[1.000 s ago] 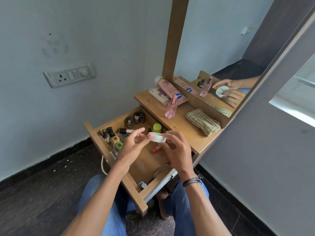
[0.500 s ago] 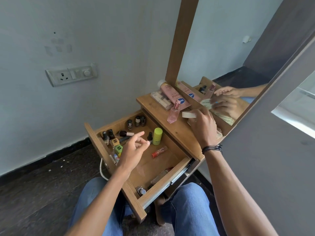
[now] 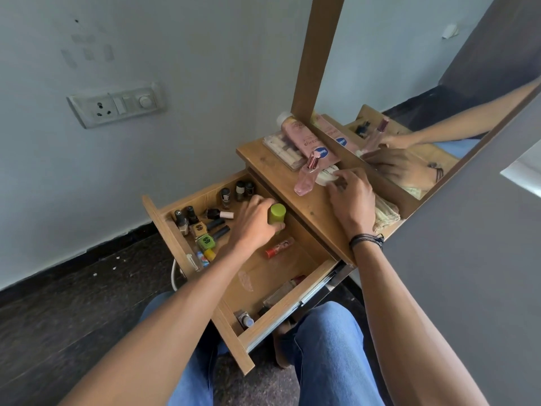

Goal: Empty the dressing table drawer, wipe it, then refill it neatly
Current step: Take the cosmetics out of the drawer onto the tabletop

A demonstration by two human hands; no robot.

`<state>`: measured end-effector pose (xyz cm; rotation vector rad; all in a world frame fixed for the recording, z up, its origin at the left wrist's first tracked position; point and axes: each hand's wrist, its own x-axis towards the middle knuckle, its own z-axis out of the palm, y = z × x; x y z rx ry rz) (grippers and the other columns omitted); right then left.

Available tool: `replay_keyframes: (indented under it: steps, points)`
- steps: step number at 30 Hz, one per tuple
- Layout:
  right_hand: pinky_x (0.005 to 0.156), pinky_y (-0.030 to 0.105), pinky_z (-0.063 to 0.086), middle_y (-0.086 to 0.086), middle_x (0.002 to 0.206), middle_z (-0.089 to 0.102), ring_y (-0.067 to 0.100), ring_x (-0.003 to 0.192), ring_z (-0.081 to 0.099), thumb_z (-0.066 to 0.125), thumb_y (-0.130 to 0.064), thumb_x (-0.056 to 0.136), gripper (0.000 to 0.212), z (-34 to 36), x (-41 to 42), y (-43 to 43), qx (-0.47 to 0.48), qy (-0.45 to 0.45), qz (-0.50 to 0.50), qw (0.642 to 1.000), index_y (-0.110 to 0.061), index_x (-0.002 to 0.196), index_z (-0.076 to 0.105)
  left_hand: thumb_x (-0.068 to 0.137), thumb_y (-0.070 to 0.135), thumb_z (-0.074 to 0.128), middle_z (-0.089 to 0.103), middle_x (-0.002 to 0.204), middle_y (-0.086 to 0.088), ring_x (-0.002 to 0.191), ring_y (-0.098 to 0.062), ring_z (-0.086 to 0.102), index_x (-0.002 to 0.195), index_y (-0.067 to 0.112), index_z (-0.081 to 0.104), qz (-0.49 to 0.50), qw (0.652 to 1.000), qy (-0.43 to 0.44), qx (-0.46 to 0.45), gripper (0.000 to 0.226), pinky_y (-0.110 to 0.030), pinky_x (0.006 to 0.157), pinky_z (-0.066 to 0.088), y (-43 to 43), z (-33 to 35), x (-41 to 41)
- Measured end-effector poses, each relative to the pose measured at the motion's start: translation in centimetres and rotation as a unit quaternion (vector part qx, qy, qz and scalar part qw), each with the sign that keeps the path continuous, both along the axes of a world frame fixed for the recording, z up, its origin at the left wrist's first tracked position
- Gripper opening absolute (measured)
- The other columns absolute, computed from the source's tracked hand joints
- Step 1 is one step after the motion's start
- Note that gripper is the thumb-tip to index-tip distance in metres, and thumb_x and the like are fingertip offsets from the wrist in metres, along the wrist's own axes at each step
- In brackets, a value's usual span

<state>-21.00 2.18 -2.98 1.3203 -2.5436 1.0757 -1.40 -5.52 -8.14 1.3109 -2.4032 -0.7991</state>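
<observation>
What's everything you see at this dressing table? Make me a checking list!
Surface: wooden tabletop.
Job's things: open drawer holding nail polish bottles, red tube; pink perfume bottle, lotion tube, checked cloth on top.
Clutter: nothing seen.
Hands: left hand grips green bottle in the drawer; right hand holds white tin on the tabletop.
Cables: white cord beside the drawer.
Surroundings: mirror, wall socket.

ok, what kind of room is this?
Probably a bedroom dressing corner at home: wooden dressing table with a tall mirror, open drawer of nail polish bottles, lotion tube on top.
</observation>
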Motion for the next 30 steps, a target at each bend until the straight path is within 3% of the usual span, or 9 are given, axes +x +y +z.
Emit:
replay_keyframes:
  steps: [4, 7, 11, 13, 16, 20, 23, 27, 30]
  points:
    - [0.079, 0.027, 0.042, 0.003, 0.122, 0.061, 0.024, 0.1, 0.063, 0.067, -0.024, 0.09, 0.028, 0.0, -0.2, -0.1, -0.013, 0.0, -0.01, 1.0, -0.016, 0.117, 0.069, 0.087, 0.026, 0.076, 0.06, 0.136, -0.003, 0.123, -0.03, 0.057, 0.136, 0.02, 0.054, 0.008, 1.0, 0.016, 0.003, 0.053, -0.046, 0.095, 0.051, -0.5, -0.8, -0.6]
    - [0.079, 0.03, 0.049, 0.003, 0.115, 0.063, 0.022, 0.094, 0.063, 0.063, -0.018, 0.09, 0.024, 0.1, 0.0, 0.1, -0.055, 0.024, 0.005, 0.998, -0.015, 0.114, 0.07, 0.086, 0.031, 0.078, 0.066, 0.127, -0.003, 0.113, -0.029, 0.061, 0.126, 0.02, 0.058, 0.01, 0.999, 0.037, 0.006, 0.046, -0.045, 0.086, 0.052, -0.7, -0.8, -0.4]
    - [0.074, 0.034, 0.052, 0.005, 0.103, 0.066, 0.023, 0.085, 0.063, 0.062, -0.009, 0.091, 0.016, 0.5, 0.7, 0.7, -0.128, 0.054, 0.014, 0.99, -0.008, 0.103, 0.072, 0.085, 0.035, 0.079, 0.069, 0.109, -0.001, 0.092, -0.023, 0.061, 0.118, 0.019, 0.06, 0.031, 0.993, 0.11, 0.009, 0.041, -0.031, 0.064, 0.037, -0.5, 0.4, 0.7]
    - [0.072, 0.041, 0.054, 0.006, 0.097, 0.066, 0.025, 0.081, 0.063, 0.063, -0.005, 0.09, 0.013, 0.7, 1.5, 1.5, -0.188, 0.046, 0.007, 0.981, -0.006, 0.097, 0.073, 0.086, 0.036, 0.078, 0.068, 0.114, 0.003, 0.095, -0.014, 0.058, 0.121, 0.019, 0.061, 0.042, 0.987, 0.156, 0.009, 0.043, -0.027, 0.069, 0.038, -0.2, 1.1, 1.6]
    - [0.064, 0.041, 0.054, 0.002, 0.091, 0.064, 0.02, 0.074, 0.06, 0.064, -0.003, 0.089, 0.01, 0.2, 4.2, 3.5, -0.245, 0.088, 0.027, 0.965, -0.005, 0.093, 0.072, 0.085, 0.038, 0.078, 0.063, 0.112, 0.016, 0.103, 0.0, 0.051, 0.123, 0.023, 0.061, 0.05, 0.974, 0.221, 0.006, 0.044, -0.015, 0.073, 0.038, 0.5, 2.4, 3.1]
    - [0.077, 0.034, 0.054, -0.006, 0.106, 0.062, 0.014, 0.091, 0.06, 0.073, -0.026, 0.091, 0.029, -0.7, 8.3, 5.4, -0.144, 0.011, 0.156, 0.977, -0.016, 0.117, 0.069, 0.084, 0.04, 0.078, 0.061, 0.104, 0.028, 0.101, 0.005, 0.052, 0.118, 0.031, 0.062, 0.034, 0.963, 0.268, 0.011, 0.039, 0.002, 0.076, 0.035, 1.4, 5.1, 3.7]
    - [0.087, 0.026, 0.05, -0.009, 0.115, 0.062, 0.01, 0.103, 0.059, 0.078, -0.043, 0.087, 0.054, -0.5, 9.1, 5.1, -0.061, -0.031, 0.184, 0.981, -0.023, 0.134, 0.062, 0.083, 0.046, 0.077, 0.066, 0.109, 0.023, 0.103, 0.005, 0.055, 0.118, 0.033, 0.062, -0.001, 0.962, 0.271, 0.021, 0.04, -0.005, 0.081, 0.039, 1.9, 7.0, 3.1]
    - [0.071, 0.035, 0.053, -0.007, 0.096, 0.067, 0.011, 0.083, 0.061, 0.078, -0.041, 0.086, 0.036, 0.0, 8.3, 4.4, -0.078, -0.026, 0.127, 0.988, -0.021, 0.114, 0.07, 0.082, 0.048, 0.078, 0.066, 0.11, 0.024, 0.104, 0.011, 0.056, 0.118, 0.035, 0.062, -0.026, 0.955, 0.294, 0.032, 0.041, -0.01, 0.087, 0.046, 2.9, 7.5, 2.1]
    - [0.07, 0.024, 0.053, -0.01, 0.094, 0.072, 0.006, 0.08, 0.065, 0.079, -0.043, 0.083, 0.036, -0.2, 7.5, 4.2, -0.12, -0.073, 0.073, 0.987, -0.021, 0.11, 0.073, 0.083, 0.048, 0.076, 0.065, 0.121, 0.02, 0.104, 0.006, 0.064, 0.134, 0.034, 0.057, -0.031, 0.94, 0.327, 0.098, 0.057, -0.02, 0.085, 0.055, 3.0, 7.2, 1.7]
